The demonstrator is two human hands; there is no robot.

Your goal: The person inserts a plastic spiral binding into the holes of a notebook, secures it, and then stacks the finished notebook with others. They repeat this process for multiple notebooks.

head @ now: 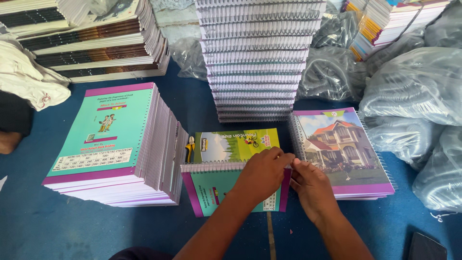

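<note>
Hands meet at the top right corner of a teal notebook (211, 188) lying on the blue floor (48, 226) directly in front of the person. The left hand (263, 174) arches over the cover with fingertips pinched at the spiral binding (211, 167); the right hand (312, 185) pinches the same end of the coil from the other side. Both are grasping the wire end, neither lies flat or loose.

Judged from this, the step is finishing the coil end. It would be done well by holding the cover steady with the left palm, keeping the wire seated in the last holes, and working the tip close to the edge so nothing protrudes.

Head view, surroundings: a stack of unbound teal-and-purple covers (108, 139) with punched edges sits to the left, a printed table panel low on the top cover. Just behind the notebook lies a green-and-yellow cover (236, 144) with a cyclist picture, and small yellow-handled pliers (190, 148) beside it. To the right, touching the right hand's side, a bound pile shows a house picture (341, 149) with a purple band. A tall stack of bound notebooks (257, 58) stands behind, with clear bags of coil wire (414, 91) at right.
</note>
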